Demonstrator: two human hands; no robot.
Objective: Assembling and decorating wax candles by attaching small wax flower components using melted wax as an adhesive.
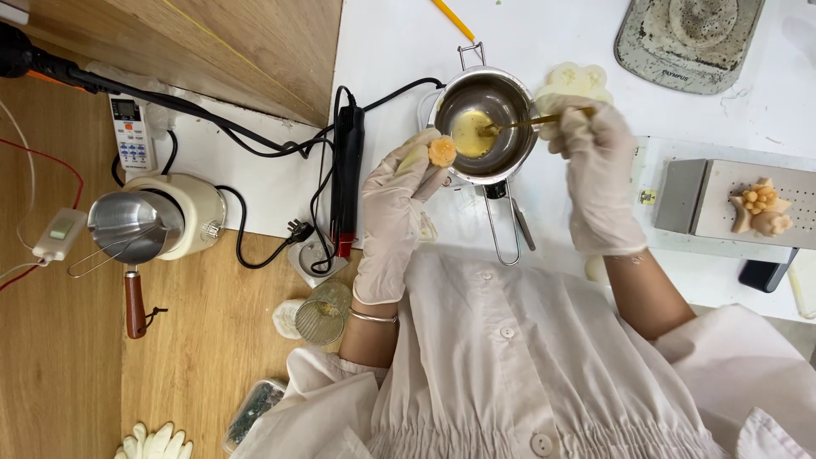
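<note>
The gloved left hand (398,204) pinches a small round orange wax piece (442,152) at the rim of the steel melting pot (484,125); it seems light and fragile, best held by its sides. The right hand (595,161) fingers grip a thin golden tool (531,121) dipped inside the pot.

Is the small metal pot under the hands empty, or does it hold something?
It holds something: the metal pot has a shallow pool of pale yellow liquid covering part of its bottom, well below the rim. The right hand dips a thin tool into it.
</note>
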